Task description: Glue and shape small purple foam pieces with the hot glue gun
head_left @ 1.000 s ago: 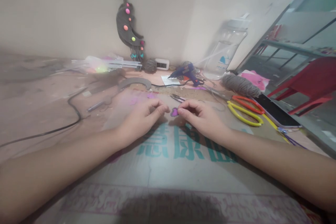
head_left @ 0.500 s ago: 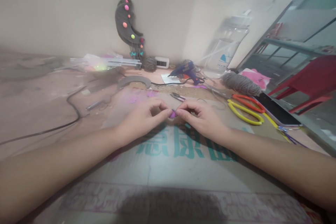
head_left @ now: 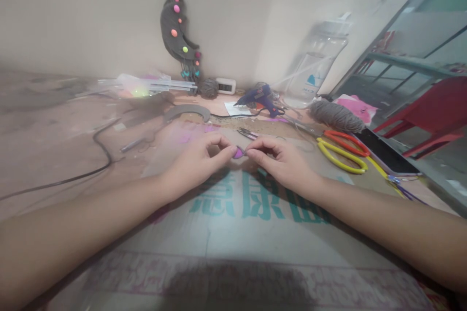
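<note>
A small purple piece with a grey edge [head_left: 238, 152] is held up over the printed sheet [head_left: 219, 238], between my two hands. My left hand [head_left: 209, 158] pinches its left side between thumb and forefinger. On the other side, my right hand [head_left: 279, 161] has its thumb and forefinger closed at the piece's right tip, seemingly on a thin grey strand there; the fingertips hide the rest. Just beyond my fingers lie dark-tipped pliers or tweezers [head_left: 248, 133], partly covered by my right hand.
A blue glue gun [head_left: 259, 97] lies at the back, near a clear bottle [head_left: 314, 63]. To the right are scissors with red and yellow handles [head_left: 341, 155], grey yarn [head_left: 335, 115] and a phone [head_left: 386, 153]. A grey crescent ornament [head_left: 175, 29] hangs on the wall. A black cord [head_left: 105, 155] runs left.
My hands have drawn slightly apart, and more of the purple piece now shows between the fingertips. Its grey edge has come into view. The things on the table have not moved.
</note>
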A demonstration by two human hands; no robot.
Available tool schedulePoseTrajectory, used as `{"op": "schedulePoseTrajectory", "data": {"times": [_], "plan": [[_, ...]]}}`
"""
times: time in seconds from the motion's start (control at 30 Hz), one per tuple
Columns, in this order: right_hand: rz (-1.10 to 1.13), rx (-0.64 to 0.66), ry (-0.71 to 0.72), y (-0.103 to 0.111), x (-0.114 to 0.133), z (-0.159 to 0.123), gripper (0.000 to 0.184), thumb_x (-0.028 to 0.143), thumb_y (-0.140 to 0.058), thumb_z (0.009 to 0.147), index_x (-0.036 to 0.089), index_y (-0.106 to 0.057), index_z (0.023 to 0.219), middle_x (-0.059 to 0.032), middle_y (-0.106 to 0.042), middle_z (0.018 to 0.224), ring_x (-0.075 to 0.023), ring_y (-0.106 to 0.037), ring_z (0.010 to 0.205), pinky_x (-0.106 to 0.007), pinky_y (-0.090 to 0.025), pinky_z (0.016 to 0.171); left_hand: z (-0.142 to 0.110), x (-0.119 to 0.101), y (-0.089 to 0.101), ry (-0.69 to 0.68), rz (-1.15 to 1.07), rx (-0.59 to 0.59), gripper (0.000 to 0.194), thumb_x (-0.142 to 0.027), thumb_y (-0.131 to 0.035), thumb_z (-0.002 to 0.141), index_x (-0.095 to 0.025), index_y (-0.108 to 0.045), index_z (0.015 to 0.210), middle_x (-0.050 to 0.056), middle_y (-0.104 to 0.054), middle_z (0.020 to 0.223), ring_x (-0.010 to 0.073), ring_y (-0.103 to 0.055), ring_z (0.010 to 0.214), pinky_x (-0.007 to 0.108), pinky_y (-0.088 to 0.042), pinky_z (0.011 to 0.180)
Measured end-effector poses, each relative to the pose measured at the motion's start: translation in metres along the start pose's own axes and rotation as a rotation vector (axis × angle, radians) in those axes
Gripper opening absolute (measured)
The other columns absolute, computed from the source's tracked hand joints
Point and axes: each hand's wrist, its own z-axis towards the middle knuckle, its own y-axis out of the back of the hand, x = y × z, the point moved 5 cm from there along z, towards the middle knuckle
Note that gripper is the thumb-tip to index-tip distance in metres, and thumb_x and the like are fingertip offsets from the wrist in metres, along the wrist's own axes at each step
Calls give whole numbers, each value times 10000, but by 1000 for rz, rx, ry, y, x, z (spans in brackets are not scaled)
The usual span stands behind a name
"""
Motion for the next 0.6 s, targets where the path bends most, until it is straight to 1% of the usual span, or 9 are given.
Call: {"op": "schedulePoseTrajectory", "data": {"times": [0.1, 0.17, 0.23, 0.27, 0.33, 0.4, 0.47, 0.53, 0.6], "plan": [[-91, -39, 61, 5, 4, 0, 208, 292, -520, 930, 181, -692, 899, -25, -680, 829, -143, -605, 749, -272, -462, 679, 0, 0, -1, 8, -34, 8, 234, -360, -525, 900, -180, -623, 788, -6, -639, 776, 152, -580, 757, 254, -439, 683], [-193, -75, 131, 15, 10, 2, 215, 301, -536, 926, 180, -678, 1034, -51, -685, 951, -150, -606, 779, -281, -472, 692, 0, 1, -1, 13, -72, -1, 221, -346, -523, 902, -182, -623, 792, -10, -639, 764, 147, -580, 747, 247, -440, 678], [-317, -79, 196, 27, 18, 5, 267, 290, -582, 897, 171, -644, 1128, -74, -677, 1041, -152, -603, 779, -291, -483, 706, 1, 2, 0, 36, -119, -17, 219, -343, -518, 905, -181, -612, 790, -10, -634, 751, 146, -582, 736, 248, -442, 680], [-377, -65, 214, 34, 21, 7, 274, 276, -591, 888, 167, -639, 1134, -78, -681, 1040, -155, -603, 771, -297, -487, 712, 1, 4, 0, 52, -146, -27, 225, -352, -513, 908, -181, -604, 793, -9, -635, 750, 148, -585, 736, 251, -442, 679], [-479, -33, 205, 46, 20, 12, 223, 251, -570, 893, 175, -657, 1083, -71, -704, 990, -171, -617, 782, -306, -489, 714, 2, 7, 0, 86, -184, -50, 234, -372, -507, 910, -182, -592, 804, -6, -634, 749, 153, -589, 733, 259, -437, 667], [-530, -41, 171, 55, 13, 16, 188, 233, -545, 901, 185, -670, 1032, -69, -717, 988, -186, -636, 810, -315, -492, 721, 3, 10, 1, 103, -187, -70, 237, -379, -507, 911, -182, -588, 805, -8, -626, 747, 151, -582, 727, 261, -429, 662], [-536, -41, 136, 56, -1, 19, 185, 232, -546, 901, 186, -669, 1030, -68, -723, 998, -191, -648, 819, -320, -499, 731, 4, 12, 1, 103, -183, -71, 245, -382, -511, 911, -180, -590, 798, -12, -613, 742, 144, -573, 715, 259, -425, 663], [-533, -14, 117, 50, -16, 23, 241, 284, -572, 903, 185, -650, 1108, -72, -723, 1015, -197, -656, 843, -331, -507, 760, 5, 13, 0, 89, -199, -56, 257, -395, -511, 913, -179, -594, 801, -14, -604, 747, 140, -576, 721, 256, -428, 673], [-577, 24, 146, 40, -27, 27, 351, 341, -633, 874, 178, -628, 1185, -95, -712, 1080, -225, -653, 935, -363, -505, 832, 5, 14, -1, 82, -217, -37, 267, -412, -510, 913, -179, -598, 816, -13, -604, 757, 145, -584, 737, 256, -430, 676]]}}
